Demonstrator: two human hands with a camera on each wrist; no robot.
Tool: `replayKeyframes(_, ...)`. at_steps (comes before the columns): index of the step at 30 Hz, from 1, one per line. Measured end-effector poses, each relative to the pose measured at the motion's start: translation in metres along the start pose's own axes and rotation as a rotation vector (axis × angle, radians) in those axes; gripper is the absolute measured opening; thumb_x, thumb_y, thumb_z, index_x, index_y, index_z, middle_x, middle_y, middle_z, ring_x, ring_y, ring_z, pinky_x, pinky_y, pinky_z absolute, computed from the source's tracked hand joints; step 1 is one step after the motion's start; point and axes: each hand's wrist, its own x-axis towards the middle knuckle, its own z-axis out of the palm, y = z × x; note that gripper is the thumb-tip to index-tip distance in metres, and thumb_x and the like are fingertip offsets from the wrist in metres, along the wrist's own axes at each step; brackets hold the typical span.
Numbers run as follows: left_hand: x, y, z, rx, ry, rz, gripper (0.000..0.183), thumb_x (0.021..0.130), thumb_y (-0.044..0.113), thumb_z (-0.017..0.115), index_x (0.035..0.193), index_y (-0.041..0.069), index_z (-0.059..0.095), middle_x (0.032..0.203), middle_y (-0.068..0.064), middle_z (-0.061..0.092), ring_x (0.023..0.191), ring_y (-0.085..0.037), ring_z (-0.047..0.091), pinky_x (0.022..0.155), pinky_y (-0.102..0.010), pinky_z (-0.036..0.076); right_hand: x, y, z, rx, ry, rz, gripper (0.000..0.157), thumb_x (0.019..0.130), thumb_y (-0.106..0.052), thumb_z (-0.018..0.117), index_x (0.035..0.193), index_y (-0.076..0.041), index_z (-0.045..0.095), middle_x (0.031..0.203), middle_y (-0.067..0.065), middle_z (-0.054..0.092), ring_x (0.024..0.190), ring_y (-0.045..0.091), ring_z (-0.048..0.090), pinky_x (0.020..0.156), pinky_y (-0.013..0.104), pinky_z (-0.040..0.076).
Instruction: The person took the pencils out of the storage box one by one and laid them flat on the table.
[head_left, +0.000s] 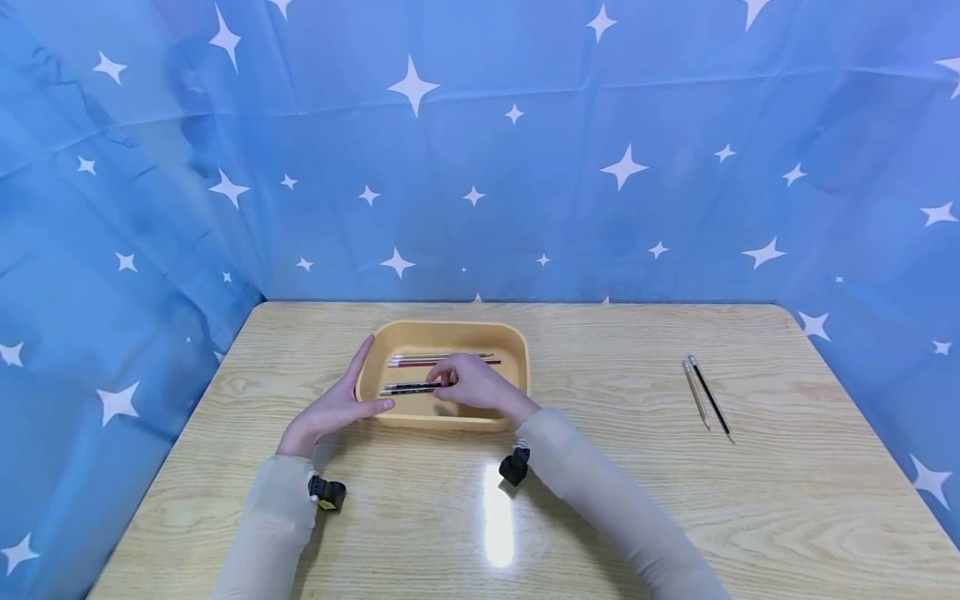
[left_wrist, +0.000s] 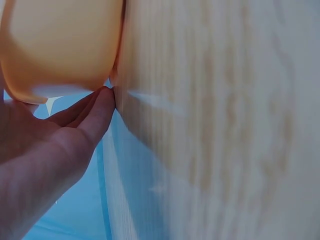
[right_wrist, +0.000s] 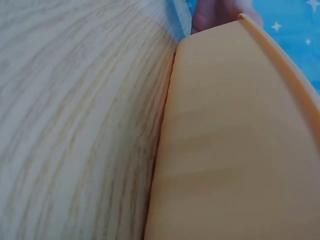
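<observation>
A yellow tray point(head_left: 450, 423) stands on the table with several pencils in it. My left hand point(head_left: 333, 414) holds its left end, thumb over the front rim and fingers along the outer wall; the left wrist view has those fingers point(left_wrist: 102, 107) low against the tray's side. My right hand point(head_left: 476, 385) reaches in over the right side and pinches the right end of dark pencils point(head_left: 408, 388) near the tray's middle. Behind them lie a red pencil point(head_left: 414, 363) and a light-coloured one point(head_left: 420, 356). In the right wrist view the tray's outer wall point(right_wrist: 235, 140) hides the right fingers.
Farther right on the wooden table point(head_left: 600, 467), a black pencil point(head_left: 709, 396) and a light-coloured pencil point(head_left: 696, 396) lie side by side. A blue star-patterned cloth point(head_left: 525, 225) hangs behind the table and along its sides.
</observation>
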Motion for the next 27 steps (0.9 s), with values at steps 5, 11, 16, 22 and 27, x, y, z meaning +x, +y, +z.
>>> replayKeyframes(5, 0.0001, 0.0015, 0.0004, -0.006, 0.001, -0.006, 0.107, 0.087, 0.025, 0.073, 0.154, 0.035, -0.008, 0.16, -0.012, -0.008, 0.141, -0.042, 0.008, 0.107, -0.062, 0.014, 0.002, 0.0028, 0.003, -0.029, -0.008, 0.011, 0.022, 0.087, -0.004, 0.069, 0.108, -0.001, 0.071, 0.071, -0.002, 0.057, 0.061, 0.008, 0.047, 0.062, 0.023, 0.04)
replayKeyframes(11, -0.0004, 0.0016, 0.0006, -0.011, 0.008, -0.025, 0.106, 0.087, 0.026, 0.073, 0.154, 0.038, -0.008, 0.16, -0.012, -0.007, 0.141, -0.04, 0.009, 0.108, -0.06, 0.014, 0.0038, 0.0037, 0.0048, -0.106, -0.025, 0.049, 0.025, 0.086, -0.004, 0.069, 0.111, -0.004, 0.07, 0.07, -0.002, 0.056, 0.061, 0.009, 0.046, 0.061, 0.025, 0.039)
replayKeyframes(16, -0.0003, 0.0018, 0.0013, -0.032, 0.008, -0.032, 0.106, 0.086, 0.025, 0.074, 0.154, 0.038, -0.007, 0.16, -0.012, -0.006, 0.141, -0.039, 0.011, 0.108, -0.058, 0.015, 0.0029, 0.0024, 0.0044, -0.094, -0.024, 0.116, 0.025, 0.087, -0.005, 0.069, 0.112, -0.007, 0.07, 0.064, -0.001, 0.051, 0.056, 0.01, 0.041, 0.055, 0.025, 0.032)
replayKeyframes(22, -0.0008, 0.0025, 0.0007, -0.014, 0.014, -0.022, 0.106, 0.086, 0.026, 0.074, 0.154, 0.037, -0.007, 0.16, -0.012, -0.007, 0.142, -0.04, 0.007, 0.108, -0.06, 0.014, 0.0045, 0.0039, 0.0055, -0.048, 0.011, 0.162, 0.019, 0.086, -0.007, 0.069, 0.103, -0.011, 0.074, 0.068, -0.003, 0.058, 0.058, 0.009, 0.043, 0.057, 0.024, 0.035)
replayKeyframes(27, -0.0001, 0.0017, 0.0008, -0.032, 0.005, -0.017, 0.104, 0.087, 0.023, 0.072, 0.154, 0.038, -0.007, 0.16, -0.013, -0.006, 0.141, -0.04, 0.011, 0.108, -0.06, 0.014, 0.005, 0.0047, 0.0054, 0.003, 0.022, 0.178, 0.012, 0.084, -0.005, 0.07, 0.093, -0.01, 0.076, 0.082, -0.003, 0.066, 0.067, 0.01, 0.049, 0.065, 0.025, 0.04)
